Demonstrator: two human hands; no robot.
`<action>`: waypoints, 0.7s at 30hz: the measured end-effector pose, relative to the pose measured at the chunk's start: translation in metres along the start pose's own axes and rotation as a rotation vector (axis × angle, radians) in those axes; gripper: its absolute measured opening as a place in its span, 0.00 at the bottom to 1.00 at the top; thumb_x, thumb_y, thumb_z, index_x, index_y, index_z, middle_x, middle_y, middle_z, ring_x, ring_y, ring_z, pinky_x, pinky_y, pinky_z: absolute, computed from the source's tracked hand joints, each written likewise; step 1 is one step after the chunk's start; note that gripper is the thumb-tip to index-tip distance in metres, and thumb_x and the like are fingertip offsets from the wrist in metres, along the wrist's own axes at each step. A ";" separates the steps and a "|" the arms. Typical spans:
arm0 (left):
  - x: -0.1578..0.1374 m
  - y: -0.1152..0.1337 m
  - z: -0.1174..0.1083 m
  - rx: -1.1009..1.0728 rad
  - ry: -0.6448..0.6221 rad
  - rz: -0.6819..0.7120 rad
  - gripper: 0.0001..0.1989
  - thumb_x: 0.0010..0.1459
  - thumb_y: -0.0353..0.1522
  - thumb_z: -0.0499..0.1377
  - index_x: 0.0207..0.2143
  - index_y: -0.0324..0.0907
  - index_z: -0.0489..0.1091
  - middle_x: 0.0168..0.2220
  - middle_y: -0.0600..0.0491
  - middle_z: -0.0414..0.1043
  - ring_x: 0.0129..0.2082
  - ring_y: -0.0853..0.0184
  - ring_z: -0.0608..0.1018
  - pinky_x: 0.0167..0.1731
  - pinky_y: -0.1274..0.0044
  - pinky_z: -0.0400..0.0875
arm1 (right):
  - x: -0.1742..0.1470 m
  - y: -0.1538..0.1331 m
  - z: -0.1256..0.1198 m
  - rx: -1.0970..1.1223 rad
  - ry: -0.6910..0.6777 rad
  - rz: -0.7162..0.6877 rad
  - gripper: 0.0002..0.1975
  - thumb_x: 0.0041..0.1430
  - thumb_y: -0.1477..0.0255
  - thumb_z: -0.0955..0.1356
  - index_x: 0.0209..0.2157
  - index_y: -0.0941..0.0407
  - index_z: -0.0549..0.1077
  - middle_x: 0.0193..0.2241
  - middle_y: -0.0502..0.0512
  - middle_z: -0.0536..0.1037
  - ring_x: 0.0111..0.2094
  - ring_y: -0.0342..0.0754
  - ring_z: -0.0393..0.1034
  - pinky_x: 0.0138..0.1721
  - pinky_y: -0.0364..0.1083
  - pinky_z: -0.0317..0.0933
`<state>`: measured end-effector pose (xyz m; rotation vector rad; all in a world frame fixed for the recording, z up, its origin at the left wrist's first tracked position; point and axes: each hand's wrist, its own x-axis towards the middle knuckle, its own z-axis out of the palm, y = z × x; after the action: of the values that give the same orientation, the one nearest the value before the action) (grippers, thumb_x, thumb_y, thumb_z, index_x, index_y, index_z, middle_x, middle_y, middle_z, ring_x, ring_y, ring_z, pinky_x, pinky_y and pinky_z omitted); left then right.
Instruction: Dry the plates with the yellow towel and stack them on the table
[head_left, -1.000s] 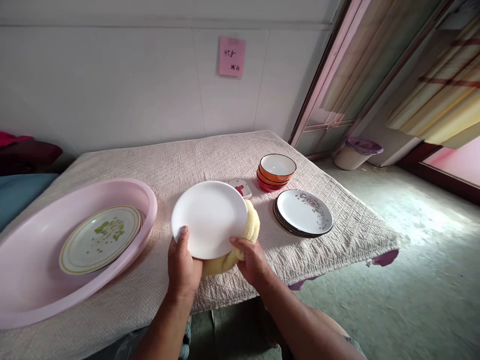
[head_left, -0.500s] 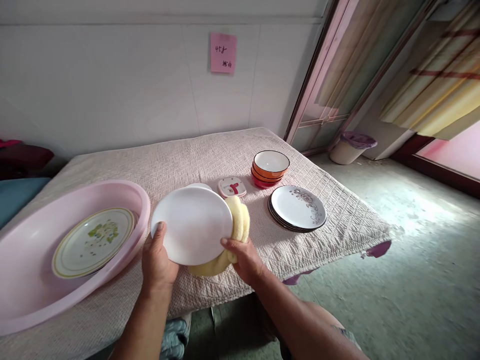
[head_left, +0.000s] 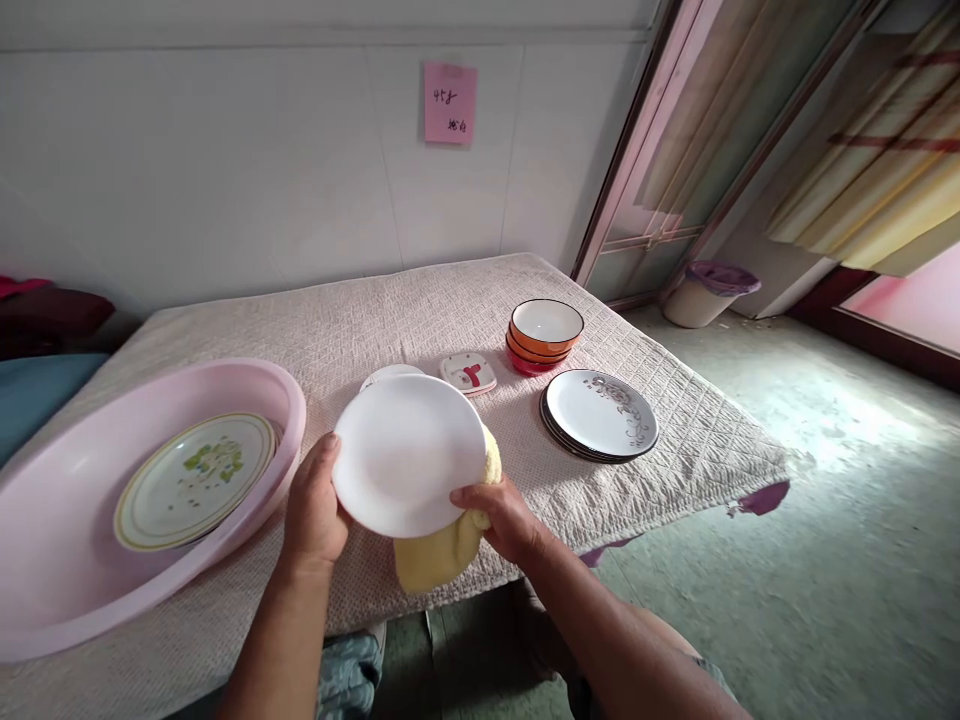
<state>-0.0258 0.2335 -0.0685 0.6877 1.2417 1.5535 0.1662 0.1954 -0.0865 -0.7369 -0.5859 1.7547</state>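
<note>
A white plate is held by a person seated before me, above the near part of a table spread with a quilted cover. The plate is tilted, its plain face toward the person. Left hand: closed on the left rim, thumb at the edge, the other fingers largely hidden behind. Right hand: closed on the lower right rim, thumb across the face; its other fingers are hidden, so I cannot tell how they bend. A yellow towel is bunched between this hand and the plate's underside and hangs below the rim.

To the person's left, a pink tub contains a leaf-patterned plate lying on other dishes. Just beyond the held plate, partly covered by it, lies a pale dish; beside that is a small squarish dish with a red figure. Farther right stand nested bowls, orange above red, and, nearer, a stack of dark-rimmed plates with a floral design. A pink note is fixed to the wall behind.
</note>
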 end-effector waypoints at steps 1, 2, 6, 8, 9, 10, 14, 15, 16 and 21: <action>-0.001 0.003 0.000 0.021 0.007 -0.024 0.25 0.48 0.45 0.65 0.45 0.38 0.74 0.39 0.48 0.79 0.44 0.56 0.78 0.46 0.68 0.72 | 0.000 0.001 -0.002 -0.011 -0.018 0.012 0.25 0.36 0.77 0.71 0.43 0.58 0.75 0.35 0.55 0.81 0.39 0.56 0.75 0.46 0.53 0.67; -0.003 0.005 0.001 0.033 0.017 -0.039 0.25 0.47 0.44 0.66 0.44 0.38 0.75 0.38 0.48 0.79 0.43 0.56 0.78 0.46 0.68 0.72 | 0.001 0.003 -0.003 -0.018 -0.031 0.023 0.25 0.37 0.77 0.72 0.43 0.58 0.75 0.36 0.55 0.81 0.39 0.56 0.75 0.46 0.53 0.67; -0.018 0.001 0.014 0.010 0.130 -0.002 0.24 0.49 0.43 0.65 0.45 0.38 0.74 0.38 0.48 0.78 0.41 0.57 0.79 0.44 0.67 0.73 | 0.000 0.018 0.000 0.013 -0.040 0.019 0.24 0.41 0.72 0.73 0.44 0.59 0.74 0.40 0.59 0.81 0.42 0.57 0.75 0.47 0.53 0.67; -0.027 -0.007 0.022 -0.051 0.184 -0.041 0.25 0.52 0.45 0.62 0.48 0.39 0.73 0.40 0.48 0.78 0.40 0.58 0.79 0.44 0.67 0.73 | -0.001 0.025 0.006 0.053 -0.049 -0.007 0.25 0.43 0.70 0.74 0.47 0.58 0.74 0.42 0.59 0.80 0.45 0.57 0.74 0.48 0.53 0.66; -0.030 -0.011 0.025 -0.078 0.200 -0.071 0.25 0.53 0.45 0.61 0.49 0.39 0.72 0.41 0.48 0.78 0.40 0.58 0.79 0.43 0.67 0.73 | -0.002 0.027 0.010 0.071 -0.049 -0.018 0.25 0.44 0.69 0.74 0.47 0.58 0.74 0.43 0.59 0.80 0.45 0.57 0.74 0.48 0.53 0.66; -0.032 -0.017 0.027 -0.097 0.204 -0.097 0.26 0.54 0.46 0.60 0.50 0.40 0.71 0.42 0.48 0.77 0.40 0.59 0.78 0.43 0.67 0.73 | -0.002 0.027 0.014 0.083 -0.043 -0.024 0.25 0.43 0.70 0.74 0.47 0.57 0.74 0.43 0.59 0.80 0.45 0.57 0.74 0.48 0.52 0.66; -0.026 -0.030 0.023 -0.087 0.108 -0.098 0.26 0.54 0.45 0.60 0.51 0.41 0.71 0.44 0.48 0.77 0.43 0.59 0.78 0.44 0.70 0.73 | -0.004 0.014 0.021 0.096 0.044 -0.009 0.24 0.38 0.73 0.73 0.43 0.58 0.76 0.40 0.58 0.81 0.44 0.57 0.75 0.47 0.51 0.67; -0.021 -0.029 0.019 -0.077 0.075 -0.086 0.26 0.54 0.45 0.59 0.51 0.40 0.71 0.43 0.48 0.78 0.43 0.59 0.78 0.45 0.70 0.73 | -0.005 0.009 0.020 0.087 0.055 0.007 0.24 0.37 0.73 0.73 0.42 0.58 0.76 0.39 0.58 0.81 0.44 0.58 0.75 0.46 0.51 0.67; -0.016 -0.027 0.015 -0.067 0.053 -0.075 0.26 0.54 0.46 0.59 0.50 0.40 0.72 0.42 0.48 0.78 0.43 0.59 0.78 0.45 0.70 0.73 | -0.005 0.004 0.018 0.072 0.056 0.027 0.23 0.37 0.73 0.72 0.41 0.59 0.76 0.38 0.58 0.81 0.43 0.58 0.75 0.45 0.52 0.68; 0.000 -0.004 -0.005 0.053 -0.003 -0.122 0.27 0.46 0.44 0.66 0.45 0.38 0.75 0.36 0.49 0.79 0.40 0.58 0.79 0.44 0.69 0.73 | -0.007 0.001 0.004 0.010 -0.018 0.116 0.25 0.37 0.75 0.71 0.43 0.58 0.74 0.37 0.58 0.81 0.41 0.58 0.76 0.43 0.52 0.69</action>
<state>-0.0285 0.2318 -0.0738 0.6357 1.3023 1.4235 0.1639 0.1883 -0.0829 -0.7617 -0.5561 1.8720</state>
